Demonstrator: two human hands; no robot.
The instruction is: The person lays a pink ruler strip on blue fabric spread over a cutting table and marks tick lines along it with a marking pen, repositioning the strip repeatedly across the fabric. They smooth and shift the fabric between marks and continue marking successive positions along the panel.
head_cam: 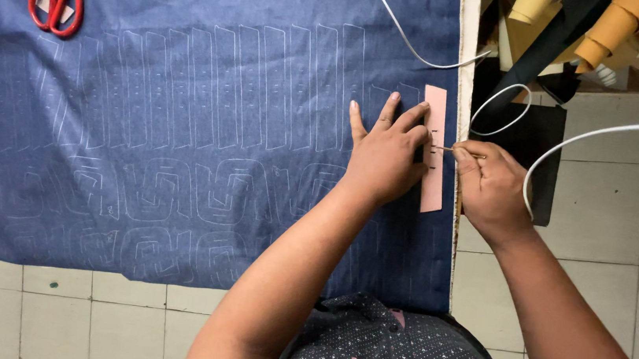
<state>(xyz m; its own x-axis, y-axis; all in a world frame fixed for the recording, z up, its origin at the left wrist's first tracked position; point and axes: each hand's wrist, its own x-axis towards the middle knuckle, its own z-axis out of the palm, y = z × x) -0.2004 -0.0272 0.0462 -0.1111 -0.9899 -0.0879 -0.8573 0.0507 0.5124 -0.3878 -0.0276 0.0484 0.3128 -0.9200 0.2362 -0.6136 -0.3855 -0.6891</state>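
Presently: pink template strip point(435, 148), thin, light, stiff card by the look, lying on blue denim cloth point(180, 149) beneath the fingertips of the left hand point(383, 158), fingers splayed flat, gripping nothing. Right hand point(487, 185), fingers pinched shut on a slim marking stick point(449, 149), tip touching the strip. Likely slips easily; best pressed mid-length.

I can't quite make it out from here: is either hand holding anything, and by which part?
The right hand pinches a thin marking stick near its rear end. The left hand only presses flat on the pink template.
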